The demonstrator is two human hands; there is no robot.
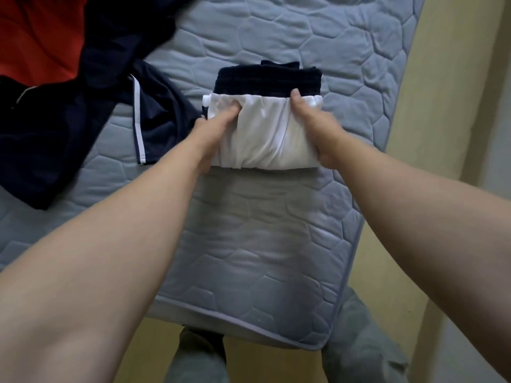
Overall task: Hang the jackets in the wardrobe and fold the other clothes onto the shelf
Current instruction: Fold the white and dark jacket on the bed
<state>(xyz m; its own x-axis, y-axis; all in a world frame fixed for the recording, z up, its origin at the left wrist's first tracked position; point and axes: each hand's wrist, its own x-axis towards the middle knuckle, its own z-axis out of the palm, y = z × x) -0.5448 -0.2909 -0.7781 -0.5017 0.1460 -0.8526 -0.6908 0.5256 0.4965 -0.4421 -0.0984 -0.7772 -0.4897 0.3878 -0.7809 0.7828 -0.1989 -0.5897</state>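
A folded white garment (265, 134) lies on the blue quilted mattress (249, 258), overlapping the near part of a folded dark navy garment (269, 78). My left hand (213, 136) grips the white garment's left side, thumb on top and fingers under its edge. At the right side my right hand (312, 128) holds the same bundle, its thumb pressing near the top edge. Whether the navy piece is also caught in my grip cannot be told.
A navy garment with white piping (154, 111) lies loose to the left, beside a dark navy pile (41, 139) and a red garment (38, 31) at the far left. The mattress edge runs along the right, with yellowish floor (431, 134) beyond. My legs (199, 357) stand at the foot.
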